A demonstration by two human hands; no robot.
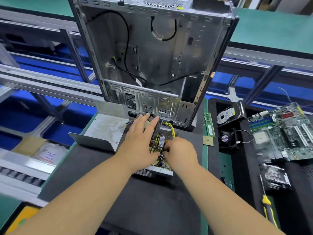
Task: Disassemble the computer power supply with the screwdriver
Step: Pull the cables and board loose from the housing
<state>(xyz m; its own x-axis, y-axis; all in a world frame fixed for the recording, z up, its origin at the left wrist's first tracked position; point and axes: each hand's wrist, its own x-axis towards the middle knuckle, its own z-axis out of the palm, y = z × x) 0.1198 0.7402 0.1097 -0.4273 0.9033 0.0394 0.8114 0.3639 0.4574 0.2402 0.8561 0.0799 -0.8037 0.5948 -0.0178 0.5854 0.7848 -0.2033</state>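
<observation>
The opened power supply (159, 172) sits on the black mat in the middle, its circuit board (160, 160) with a heatsink and yellow wires exposed. My left hand (138, 139) lies over its left side with fingers stretched toward the far end and the thumb at the board. My right hand (179, 150) reaches in from the right, its fingers curled into the board by the heatsink; what they pinch is hidden. The removed metal cover (105, 131) lies to the left. A yellow-and-black screwdriver (267, 206) lies at the far right, in neither hand.
An empty computer case (152, 56) stands upright just behind the power supply. To the right lie a RAM stick (209, 124), a CPU chip (208, 140), a hard drive (228, 114), a small fan (226, 139), a motherboard (281, 133) and a heatsink (275, 177).
</observation>
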